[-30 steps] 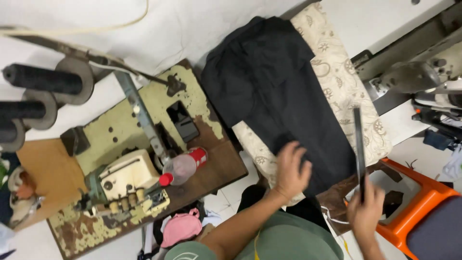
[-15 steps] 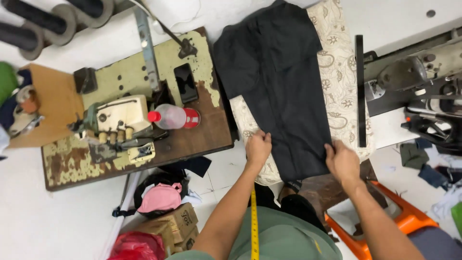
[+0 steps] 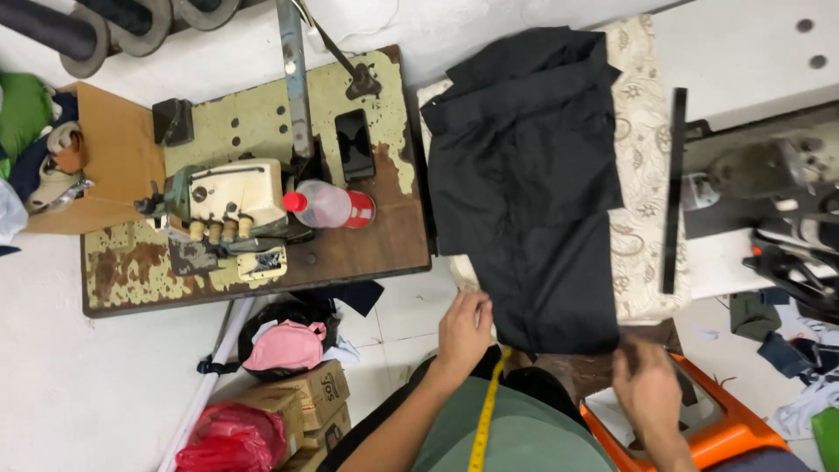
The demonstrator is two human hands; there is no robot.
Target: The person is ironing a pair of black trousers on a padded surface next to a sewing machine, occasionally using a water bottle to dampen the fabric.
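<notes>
A black garment [image 3: 529, 183] lies spread on a padded board with a patterned cream cover [image 3: 642, 166]. My left hand [image 3: 463, 328] grips the garment's near left corner. At the near right corner, my right hand [image 3: 647, 385] pinches the hem. A long black ruler [image 3: 673, 188] rests on the board to the right of the garment. A yellow tape measure [image 3: 485, 411] hangs down my chest.
To the left stands a worn table [image 3: 358, 253] with a cream sewing machine [image 3: 232, 201], a plastic bottle with a red cap [image 3: 328, 207] and a dark phone [image 3: 355, 144]. Cardboard boxes [image 3: 297, 402] and bags sit below. An orange stool [image 3: 717, 433] is at my right.
The ruler left my right hand and now lies on the board. Both hands came to the garment's near edge and took its two corners. The view shifted right.
</notes>
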